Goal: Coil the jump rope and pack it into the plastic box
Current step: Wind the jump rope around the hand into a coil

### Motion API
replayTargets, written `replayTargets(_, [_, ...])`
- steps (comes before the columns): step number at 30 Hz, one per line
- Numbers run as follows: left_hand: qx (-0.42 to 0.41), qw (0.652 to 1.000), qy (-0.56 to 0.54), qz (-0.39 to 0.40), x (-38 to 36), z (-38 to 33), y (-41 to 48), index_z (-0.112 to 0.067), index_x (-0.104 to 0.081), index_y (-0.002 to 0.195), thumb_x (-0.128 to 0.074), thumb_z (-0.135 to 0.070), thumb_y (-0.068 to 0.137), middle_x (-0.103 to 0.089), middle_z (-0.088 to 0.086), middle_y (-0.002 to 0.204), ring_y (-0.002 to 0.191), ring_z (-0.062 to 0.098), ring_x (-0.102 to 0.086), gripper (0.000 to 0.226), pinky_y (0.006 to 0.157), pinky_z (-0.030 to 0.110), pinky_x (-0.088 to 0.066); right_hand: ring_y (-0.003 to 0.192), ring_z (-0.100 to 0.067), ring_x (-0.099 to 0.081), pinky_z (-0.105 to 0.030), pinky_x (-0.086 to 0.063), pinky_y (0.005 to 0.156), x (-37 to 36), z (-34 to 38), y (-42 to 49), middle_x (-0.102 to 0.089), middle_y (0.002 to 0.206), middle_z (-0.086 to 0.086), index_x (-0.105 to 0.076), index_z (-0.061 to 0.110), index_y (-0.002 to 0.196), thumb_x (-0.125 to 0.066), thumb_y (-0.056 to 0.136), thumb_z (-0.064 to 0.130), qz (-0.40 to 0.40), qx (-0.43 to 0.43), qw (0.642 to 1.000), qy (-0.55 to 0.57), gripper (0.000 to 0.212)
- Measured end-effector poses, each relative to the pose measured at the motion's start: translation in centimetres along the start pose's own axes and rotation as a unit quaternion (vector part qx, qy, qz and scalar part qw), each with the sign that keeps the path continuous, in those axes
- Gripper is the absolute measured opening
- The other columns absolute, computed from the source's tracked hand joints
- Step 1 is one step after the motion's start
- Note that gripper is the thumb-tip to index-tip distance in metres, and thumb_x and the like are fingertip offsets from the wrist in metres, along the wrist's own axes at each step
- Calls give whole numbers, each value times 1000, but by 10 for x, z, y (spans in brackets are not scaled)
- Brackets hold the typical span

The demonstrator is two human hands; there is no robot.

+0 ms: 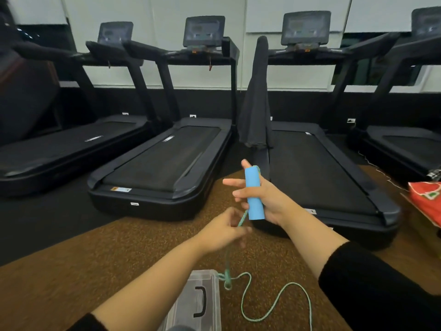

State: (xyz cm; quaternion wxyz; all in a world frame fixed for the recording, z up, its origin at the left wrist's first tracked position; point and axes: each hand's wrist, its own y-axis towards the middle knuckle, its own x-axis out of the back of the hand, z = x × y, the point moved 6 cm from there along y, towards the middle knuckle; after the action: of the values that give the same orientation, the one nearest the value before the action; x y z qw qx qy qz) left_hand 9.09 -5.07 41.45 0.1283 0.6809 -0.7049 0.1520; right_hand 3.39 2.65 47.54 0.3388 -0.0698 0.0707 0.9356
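My right hand (265,199) holds the blue foam handle (254,194) of the jump rope upright in front of me, fingers partly spread. Just below and to the left, my left hand (223,232) pinches the green rope (242,217) close under the handle. From there the cord drops to the brown floor, bunches in a knot-like tangle (226,279) and trails off in loose loops (276,299) to the right. The clear plastic box (188,304) with a black handle lies closed on the floor under my left forearm. The rope's second handle is not in view.
Several black treadmills (167,163) stand in a row ahead, one with a dark cloth (256,96) draped over its rail. A red bag (427,199) sits at the right edge. The floor here is brown carpet (107,254) beside a black mat.
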Motion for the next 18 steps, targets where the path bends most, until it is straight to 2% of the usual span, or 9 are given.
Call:
replayTargets(2, [1, 997, -81, -11, 6, -2, 3, -16, -46, 118, -58, -16, 91, -58, -1, 76, 64, 11, -58, 30, 76, 39, -54, 50, -7, -49, -23, -44, 56, -9, 0, -2, -71, 110, -5, -56, 14, 120, -50, 83, -10, 23, -11, 1000, -9, 45])
replayTargets(3, [-9, 997, -80, -14, 7, -4, 4, -18, -47, 120, -55, -20, 93, -55, -3, 73, 60, 8, -55, 28, 71, 37, -52, 49, -8, -44, -24, -43, 58, -11, 0, -2, -71, 108, -6, -65, 11, 102, -48, 83, -10, 29, -9, 1000, -5, 33])
replayTargets(5, [-23, 999, -18, -28, 11, -8, 4, -22, -51, 121, -44, -32, 97, -53, -7, 74, 61, 4, -49, 26, 65, 29, -44, 56, -10, -46, -27, -43, 65, -13, 3, -1, -73, 104, -9, -67, 10, 70, -43, 81, -12, 23, 2, 999, 40, 34])
replayTargets(7, [-44, 995, 57, -68, 18, -12, 2, -22, -57, 115, -37, -35, 100, -56, -7, 81, 70, 6, -50, 28, 71, 30, -43, 79, -16, -62, -27, -50, 75, -14, 6, 1, -71, 108, -12, -69, 11, 59, -39, 80, -14, 26, 9, 997, 66, 44])
replayTargets(9, [-63, 987, 110, -94, 23, -18, -2, -19, -63, 104, -36, -33, 100, -58, -7, 80, 69, 7, -50, 30, 70, 28, -43, 104, -23, -65, -29, -54, 83, -15, 7, 5, -68, 115, -14, -72, 10, 62, -35, 81, -12, 34, -5, 996, 78, 47])
replayTargets(10, [-72, 983, 140, -99, 24, -21, -4, -18, -64, 97, -37, -33, 100, -59, -7, 77, 66, 6, -50, 32, 68, 27, -42, 110, -24, -64, -31, -53, 87, -17, 7, 6, -67, 118, -14, -73, 8, 68, -34, 81, -10, 37, -16, 996, 80, 45])
replayTargets(14, [-112, 943, 286, -125, 30, -32, -11, -24, -56, 74, -38, -32, 99, -60, -7, 70, 58, 4, -50, 32, 58, 21, -34, 114, -22, -61, -34, -42, 103, -19, 1, 13, -66, 120, -15, -69, -2, 90, -37, 82, -6, 39, -52, 997, 35, 34])
replayTargets(16, [-134, 922, 340, -131, 31, -35, -13, -32, -44, 63, -40, -30, 98, -51, -10, 59, 52, 5, -45, 35, 51, 13, -27, 111, -23, -63, -34, -46, 100, -19, -4, 15, -66, 120, -16, -67, -3, 100, -43, 84, -4, 27, -59, 998, 1, 29])
replayTargets(18, [-155, 902, 383, -126, 29, -36, -15, -32, -37, 61, -41, -29, 97, -42, -12, 55, 49, 6, -41, 37, 48, 13, -25, 104, -26, -66, -33, -56, 86, -17, -9, 18, -65, 117, -20, -63, -4, 111, -50, 88, 2, 1, -56, 998, 8, 27])
